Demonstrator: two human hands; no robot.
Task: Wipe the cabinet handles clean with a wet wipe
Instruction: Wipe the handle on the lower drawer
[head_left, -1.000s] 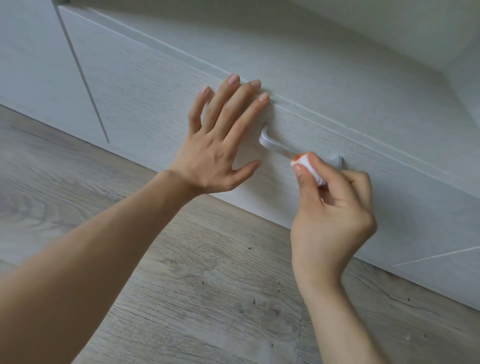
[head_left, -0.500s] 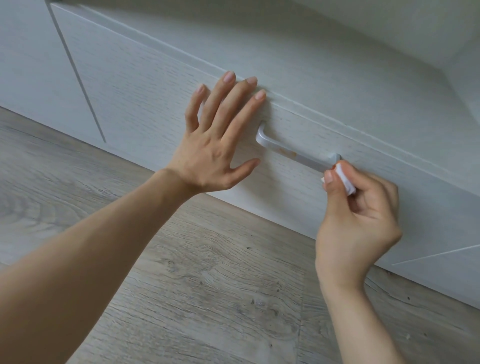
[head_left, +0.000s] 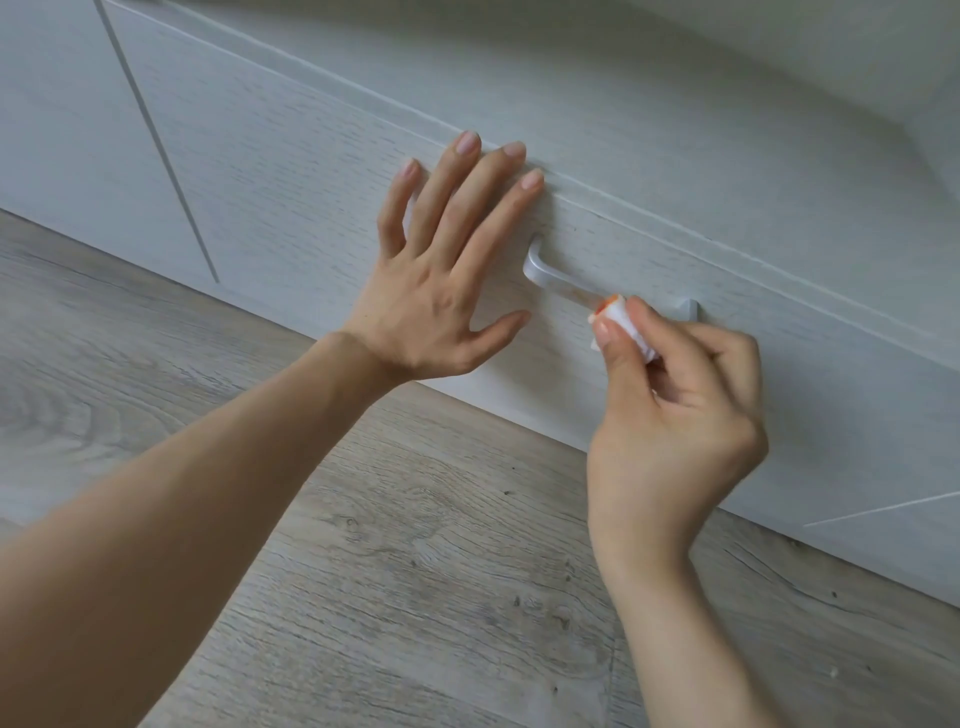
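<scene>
A silver bar handle (head_left: 558, 278) is fixed across a pale wood-grain drawer front (head_left: 291, 171). My right hand (head_left: 675, 410) pinches a folded white wet wipe (head_left: 621, 325) with an orange stain at its tip, pressed against the handle a little right of its middle. The wipe and fingers hide that stretch of the bar; the handle's right post (head_left: 691, 309) shows behind them. My left hand (head_left: 441, 280) lies flat on the drawer front just left of the handle, fingers spread, holding nothing.
A second cabinet front (head_left: 62, 130) adjoins on the left, past a narrow vertical gap. Another panel (head_left: 727, 135) sits above the drawer. Grey wood-plank floor (head_left: 415, 571) runs below the cabinet's base.
My right hand slid the wipe left from the handle's right end back towards its middle. The orange-stained tip shows again. My left hand stays pressed on the drawer front.
</scene>
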